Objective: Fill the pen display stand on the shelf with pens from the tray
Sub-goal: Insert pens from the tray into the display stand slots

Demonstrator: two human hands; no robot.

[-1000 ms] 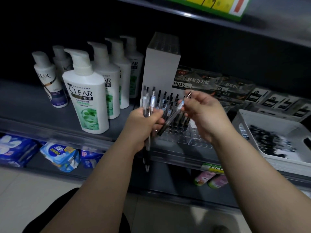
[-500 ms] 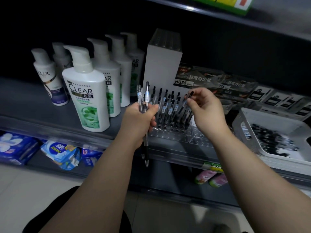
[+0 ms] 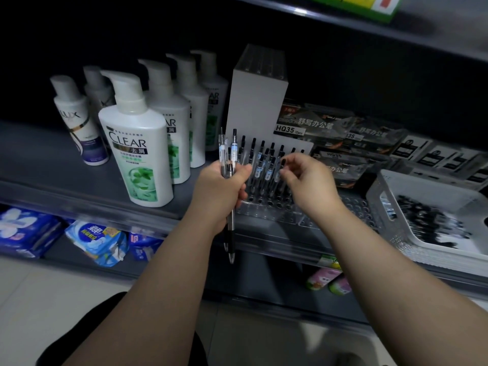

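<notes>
The clear pen display stand (image 3: 266, 210) with a tall white back panel (image 3: 257, 101) sits on the dark shelf, and several black-capped pens stand in its left rows. My left hand (image 3: 220, 192) grips a small bundle of pens (image 3: 229, 154) upright just left of the stand, their tips hanging below my fist. My right hand (image 3: 310, 184) reaches over the stand, thumb and forefinger pinching the black top of one pen (image 3: 283, 163) that stands in a slot. The white tray (image 3: 380, 191) at the right holds several more pens (image 3: 427, 220).
White pump shampoo bottles (image 3: 137, 143) crowd the shelf left of the stand. Boxed pen packs (image 3: 317, 125) lie behind and right of it. A clear rail (image 3: 105, 207) lines the shelf front. Blue packets (image 3: 97, 241) lie on the lower shelf.
My right hand carried a single pen from in front of my left hand down into the stand and now pinches only its top. The left hand's bundle stayed beside the stand.
</notes>
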